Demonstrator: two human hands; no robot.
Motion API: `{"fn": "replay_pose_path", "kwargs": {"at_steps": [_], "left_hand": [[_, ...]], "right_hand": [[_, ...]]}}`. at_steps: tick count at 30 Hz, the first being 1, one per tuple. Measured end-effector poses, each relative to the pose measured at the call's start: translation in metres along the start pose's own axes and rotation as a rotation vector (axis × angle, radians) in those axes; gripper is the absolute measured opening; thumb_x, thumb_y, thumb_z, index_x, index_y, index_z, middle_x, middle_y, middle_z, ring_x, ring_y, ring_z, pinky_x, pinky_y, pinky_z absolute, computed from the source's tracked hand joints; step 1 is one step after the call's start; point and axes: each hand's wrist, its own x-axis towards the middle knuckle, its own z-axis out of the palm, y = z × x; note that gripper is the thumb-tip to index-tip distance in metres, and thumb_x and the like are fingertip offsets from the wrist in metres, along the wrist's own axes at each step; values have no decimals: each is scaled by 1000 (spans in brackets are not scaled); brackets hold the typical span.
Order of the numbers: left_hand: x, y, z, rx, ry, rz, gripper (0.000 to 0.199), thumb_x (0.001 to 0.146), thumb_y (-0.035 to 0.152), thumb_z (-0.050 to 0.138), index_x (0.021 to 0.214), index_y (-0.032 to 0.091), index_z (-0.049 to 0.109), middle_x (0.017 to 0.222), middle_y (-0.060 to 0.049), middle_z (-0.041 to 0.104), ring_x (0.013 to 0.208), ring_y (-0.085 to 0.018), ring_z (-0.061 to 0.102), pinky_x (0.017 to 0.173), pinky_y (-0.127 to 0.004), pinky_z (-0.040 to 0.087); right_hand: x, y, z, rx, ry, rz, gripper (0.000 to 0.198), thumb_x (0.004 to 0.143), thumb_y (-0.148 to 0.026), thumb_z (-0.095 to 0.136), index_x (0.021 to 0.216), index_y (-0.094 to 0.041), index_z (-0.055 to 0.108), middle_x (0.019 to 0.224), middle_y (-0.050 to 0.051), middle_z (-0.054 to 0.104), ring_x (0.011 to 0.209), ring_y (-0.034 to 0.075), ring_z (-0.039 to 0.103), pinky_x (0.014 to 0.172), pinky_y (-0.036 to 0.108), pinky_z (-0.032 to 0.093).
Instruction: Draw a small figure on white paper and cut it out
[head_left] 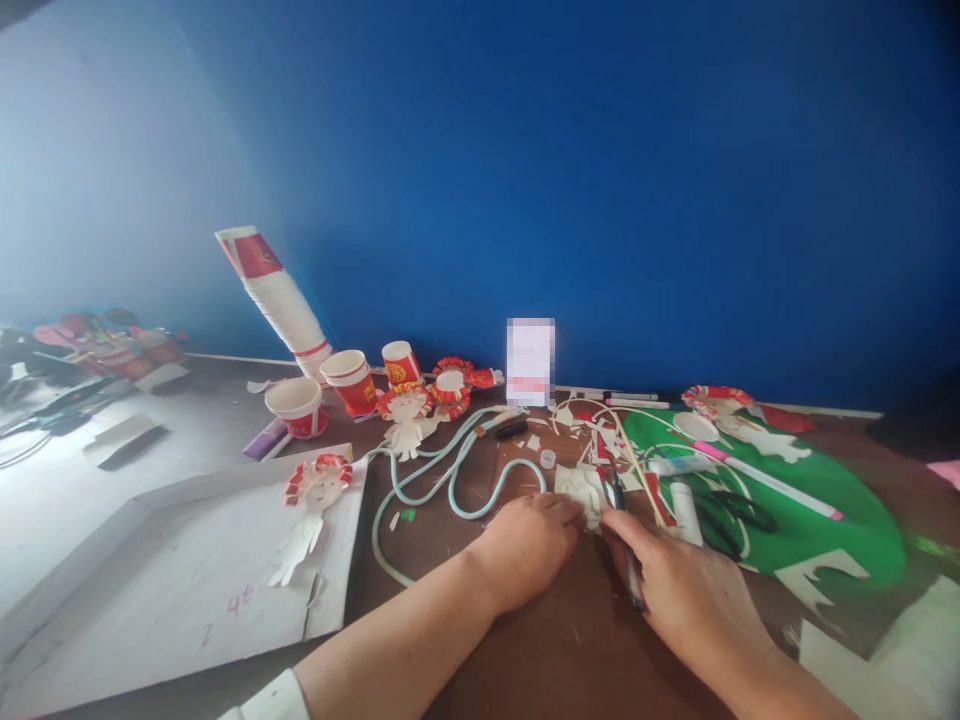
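My left hand [529, 548] is low over the brown table, its fingers pressed together on the edge of a small pale paper cut-out [581, 487]. My right hand [686, 578] is closed around a dark marker [634, 580], whose upper end rises past the thumb. The right thumb or fingertip also reaches the lower right edge of the cut-out. Faint drawn lines show on the paper, but the fingers cover part of it. Just behind it lie red and white paper scraps [602, 440] and a small white cap [548, 459].
A pale blue cable [457, 500] loops left of my hands. Paper cups [349, 380] and a tall leaning cup stack [281, 310] stand behind. Paper dolls [319, 490] lie on a white board [187, 560]. Right, a green disc [855, 520] bears scissors [739, 510] and a pink marker [772, 482].
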Motion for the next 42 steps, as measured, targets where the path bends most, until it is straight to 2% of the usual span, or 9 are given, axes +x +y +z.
{"fn": "replay_pose_path", "kwargs": {"at_steps": [13, 19, 22, 25, 29, 31, 35, 38, 42], "left_hand": [[2, 0, -2, 38, -8, -2, 26, 92, 17, 48, 113, 11, 61, 124, -13, 62, 111, -21, 60, 88, -30, 51], [2, 5, 0, 104, 20, 17, 28, 91, 18, 48, 112, 9, 63, 126, -14, 62, 112, -22, 59, 101, -34, 44], [1, 8, 5, 179, 59, 43, 30, 92, 18, 44, 114, 9, 64, 125, -14, 62, 112, -22, 58, 115, -44, 28], [0, 11, 7, 247, 70, 44, 32, 93, 18, 41, 113, 11, 66, 125, -15, 62, 116, -25, 55, 118, -55, 15], [-2, 14, 4, 280, 67, 46, 35, 93, 22, 40, 116, 13, 65, 126, -16, 61, 117, -28, 52, 113, -66, 12], [-3, 14, 0, 285, 79, 41, 35, 93, 21, 39, 115, 14, 65, 127, -16, 60, 118, -29, 49, 111, -69, 12], [-3, 15, -6, 262, 86, 18, 32, 92, 24, 43, 111, 14, 67, 120, -15, 62, 117, -30, 47, 111, -65, 16], [-3, 18, -7, 273, 65, 11, 30, 91, 22, 46, 108, 12, 68, 109, -14, 64, 106, -27, 50, 108, -54, 27], [-1, 25, -5, 320, 55, -30, 29, 91, 22, 49, 109, 8, 67, 103, -15, 64, 97, -24, 51, 93, -43, 39]], "right_hand": [[-1, 2, 2, 25, 12, 2, 41, 83, -8, 50, 113, -30, 66, 77, -2, 78, 59, 21, 73, 43, 25, 46], [-1, 3, 4, 74, 15, 45, 38, 87, -13, 51, 116, -32, 67, 73, -2, 77, 57, 21, 73, 42, 24, 46], [-3, 6, 4, 196, 111, 87, 33, 92, -24, 49, 121, -31, 65, 83, 0, 79, 64, 21, 75, 47, 25, 51], [-2, 9, 0, 428, 228, 106, 37, 96, -30, 46, 131, -30, 59, 111, 3, 76, 89, 21, 75, 68, 26, 58], [4, 10, -6, 691, 254, 185, 40, 96, -37, 49, 135, -31, 55, 121, 4, 71, 85, 18, 74, 67, 23, 60], [7, 9, -9, 729, 255, 172, 37, 95, -39, 50, 131, -31, 58, 127, 4, 67, 99, 21, 71, 75, 27, 60], [13, 7, -16, 686, 227, 121, 33, 94, -41, 52, 123, -29, 64, 125, 5, 67, 113, 26, 64, 95, 38, 54], [21, 6, -21, 678, 181, 104, 30, 93, -39, 54, 119, -31, 65, 120, 3, 70, 107, 24, 66, 95, 37, 53], [37, 2, -24, 726, 173, 176, 25, 91, -36, 55, 111, -29, 69, 106, 2, 75, 92, 20, 72, 86, 30, 57]]}}
